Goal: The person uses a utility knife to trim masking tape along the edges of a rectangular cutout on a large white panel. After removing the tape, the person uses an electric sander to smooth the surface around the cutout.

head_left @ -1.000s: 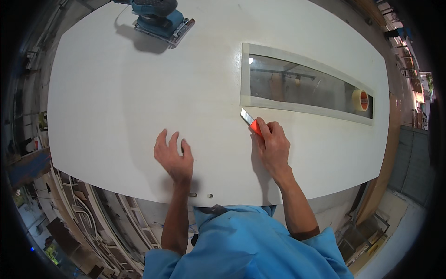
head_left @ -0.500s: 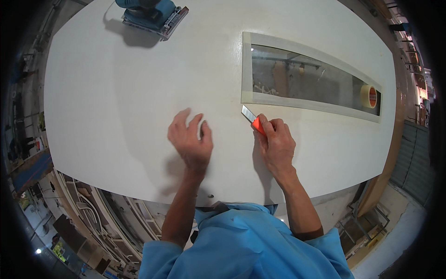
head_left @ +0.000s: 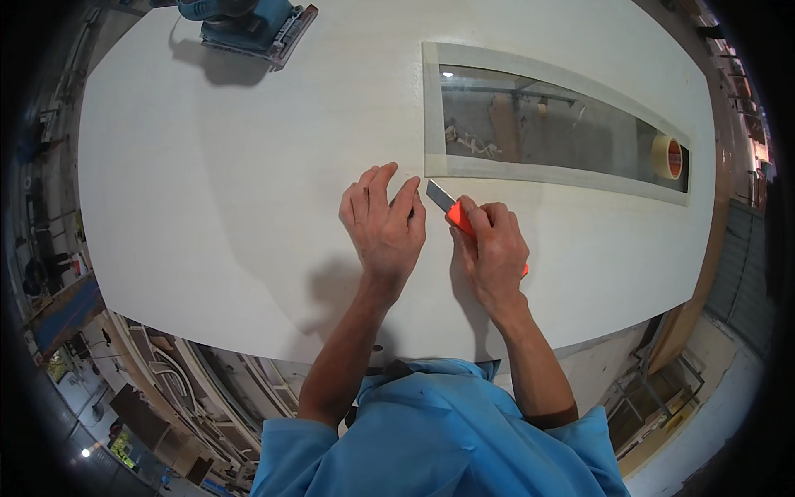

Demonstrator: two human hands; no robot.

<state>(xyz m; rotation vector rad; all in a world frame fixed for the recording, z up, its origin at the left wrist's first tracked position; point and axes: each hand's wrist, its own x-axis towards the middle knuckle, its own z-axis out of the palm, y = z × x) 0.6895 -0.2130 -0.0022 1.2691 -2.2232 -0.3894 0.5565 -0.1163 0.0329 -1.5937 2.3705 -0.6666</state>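
My right hand [head_left: 494, 253] grips an orange utility knife [head_left: 454, 212] with its blade out, the tip pointing at the near left corner of a long glass window [head_left: 563, 124] set in a large white panel [head_left: 248, 182]. The window's frame is covered with pale masking tape [head_left: 432, 108]. My left hand [head_left: 385, 224] lies just left of the knife, fingers spread and close to the blade, holding nothing.
A blue electric sander [head_left: 248, 21] sits at the panel's far left. A roll of masking tape [head_left: 667, 157] rests on the glass at its right end. Workshop clutter and floor show around the panel's edges.
My left hand has moved right across the panel, from well left of the knife to right beside it. My right hand and the knife have stayed at the window's corner.
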